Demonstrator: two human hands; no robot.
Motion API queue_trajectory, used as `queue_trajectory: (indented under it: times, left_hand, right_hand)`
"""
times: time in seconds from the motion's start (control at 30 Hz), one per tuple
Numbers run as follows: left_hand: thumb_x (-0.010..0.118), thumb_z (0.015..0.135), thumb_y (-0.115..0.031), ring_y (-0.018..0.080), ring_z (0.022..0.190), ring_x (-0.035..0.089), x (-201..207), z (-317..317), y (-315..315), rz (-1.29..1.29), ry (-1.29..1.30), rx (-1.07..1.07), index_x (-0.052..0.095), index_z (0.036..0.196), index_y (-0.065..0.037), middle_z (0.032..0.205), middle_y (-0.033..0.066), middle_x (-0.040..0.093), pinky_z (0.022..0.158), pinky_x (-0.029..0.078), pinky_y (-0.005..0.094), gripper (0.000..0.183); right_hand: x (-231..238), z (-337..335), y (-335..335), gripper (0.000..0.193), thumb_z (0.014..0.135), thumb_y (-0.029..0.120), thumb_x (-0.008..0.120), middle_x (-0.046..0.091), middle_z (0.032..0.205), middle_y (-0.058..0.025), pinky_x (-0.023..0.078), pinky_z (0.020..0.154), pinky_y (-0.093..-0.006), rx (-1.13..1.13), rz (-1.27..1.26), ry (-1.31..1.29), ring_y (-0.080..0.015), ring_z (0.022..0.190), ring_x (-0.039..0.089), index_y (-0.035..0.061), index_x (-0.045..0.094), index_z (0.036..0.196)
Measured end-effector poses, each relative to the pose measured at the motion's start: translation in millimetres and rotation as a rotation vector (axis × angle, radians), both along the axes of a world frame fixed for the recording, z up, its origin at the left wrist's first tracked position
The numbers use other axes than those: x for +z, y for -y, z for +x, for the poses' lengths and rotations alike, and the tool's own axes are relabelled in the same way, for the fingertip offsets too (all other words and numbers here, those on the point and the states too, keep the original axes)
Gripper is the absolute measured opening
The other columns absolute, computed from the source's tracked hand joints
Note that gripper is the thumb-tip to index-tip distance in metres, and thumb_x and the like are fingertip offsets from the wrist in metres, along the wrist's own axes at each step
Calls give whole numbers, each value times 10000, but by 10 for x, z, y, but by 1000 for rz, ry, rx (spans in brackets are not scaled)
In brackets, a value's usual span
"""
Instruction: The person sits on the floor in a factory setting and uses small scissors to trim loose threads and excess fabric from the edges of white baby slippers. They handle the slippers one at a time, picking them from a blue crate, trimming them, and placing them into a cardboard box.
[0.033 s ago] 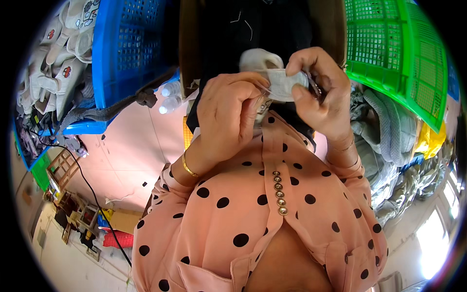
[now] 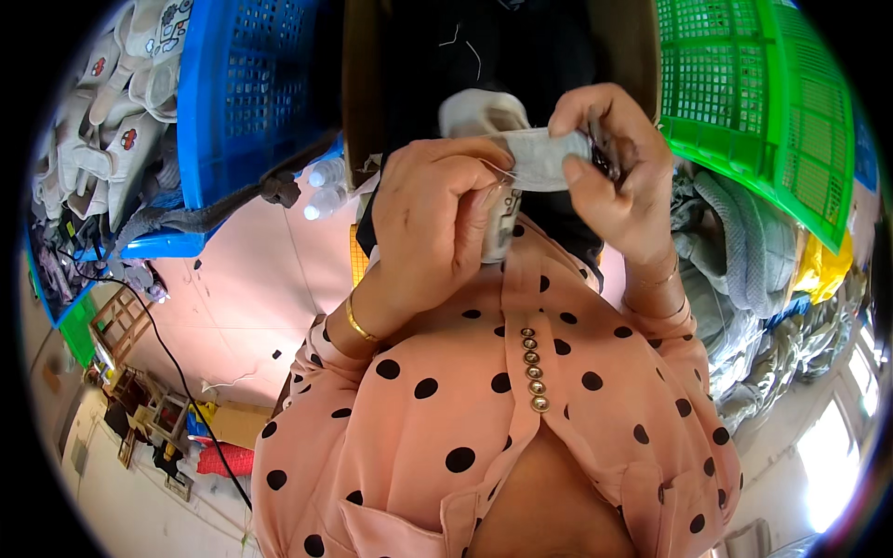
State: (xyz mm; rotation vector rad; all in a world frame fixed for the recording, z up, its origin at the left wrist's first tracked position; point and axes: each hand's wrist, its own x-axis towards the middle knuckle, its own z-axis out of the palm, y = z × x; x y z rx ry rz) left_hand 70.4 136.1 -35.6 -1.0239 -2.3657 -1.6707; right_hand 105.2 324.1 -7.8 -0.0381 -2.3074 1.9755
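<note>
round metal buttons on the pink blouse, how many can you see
6 round metal buttons, all in one row down the middle of the blouse; any others may be hidden.

A blue crate (image 2: 200,112) and clear bottles (image 2: 326,202) sit left — a green crate (image 2: 744,174) and yellow bundle (image 2: 824,270) right.

At twelve o'clock, the pale fabric shoe (image 2: 465,111) is blurred and partly hidden by the left hand (image 2: 430,212). The right hand (image 2: 625,177) hides most of a dark object (image 2: 607,160), kind unclear. The top edge crops the blue crate (image 2: 203,112) at ten o'clock and the green crate (image 2: 777,139) at two.
</note>
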Motion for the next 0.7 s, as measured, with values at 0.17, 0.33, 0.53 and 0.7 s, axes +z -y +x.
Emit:
queue_trajectory:
  times: [0.17,0.33,0.53,0.7]
  left_hand:
    - [645,834,19,289,938,593,89,-59,-71,-21,-153,-30,552,914,-47,960,74,683,797,464,347,139]
    - [619,847,52,276,863,603,-26,79,-169,27,52,-88,539,932,-31,938,91,661,780,485,336,143]
    - [536,975,-50,179,740,616,-379,328,-201,17,527,-116,520,965,6,937,125,654,688,494,253,60]
    - [540,989,-71,104,786,611,-538,310,-230,68,706,-23,509,971,6,957,94,680,700,493,229,85]
  right_hand:
    - [-116,-131,-216,226,856,-29,534,592,948,4,424,713,-202,79,-219,42,-40,804,523,-4,571,1077]
    - [-545,-112,-356,176,892,43,555,585,965,22,415,600,-160,198,-451,271,-12,713,499,36,604,1061]
    - [-1049,139,-149,199,950,166,578,598,754,2,429,546,-208,87,-241,300,-46,627,516,20,605,1082]
    - [-806,492,-302,252,960,267,598,629,709,-122,472,543,-310,-195,428,159,-247,608,624,20,580,1001]
